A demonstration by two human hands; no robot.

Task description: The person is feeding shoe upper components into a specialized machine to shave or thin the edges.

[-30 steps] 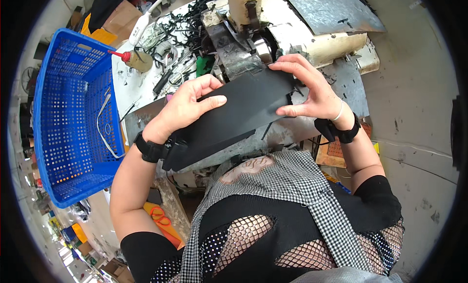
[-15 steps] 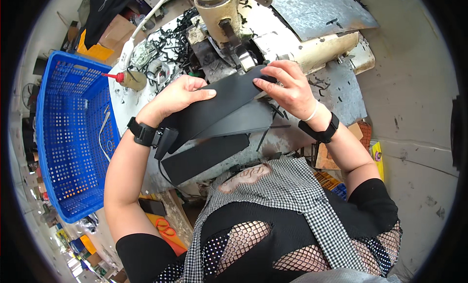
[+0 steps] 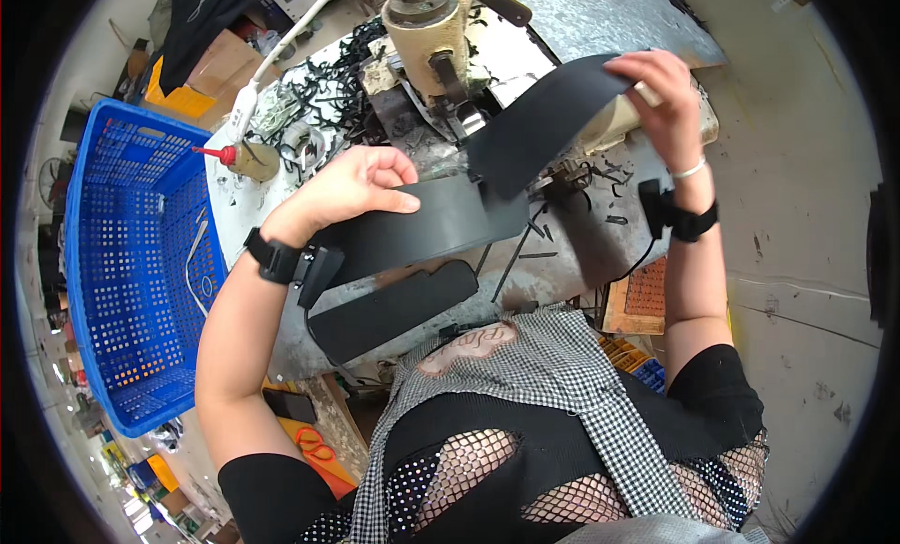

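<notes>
My right hand is raised to the right and pinches the upper end of a black strip. That strip is smooth, leather-like and bent in an arch, its lower end beside the machine's presser part. My left hand is at a flat black panel on the worktable, thumb pressed on its upper face, other fingers curled. Whether strip and panel are joined where they meet, I cannot tell. Another black piece, with a rounded end, lies nearer to me.
A cream-coloured machine head stands at the table's back. Thin black offcuts are heaped beside it. To the left are a red-tipped bottle and a big blue basket. Orange-handled scissors lie low at left.
My right hand has moved up and right, lifting and arching the black strip away from the panel. My left hand has stayed nearly in place. The flat panel now shows more fully.
</notes>
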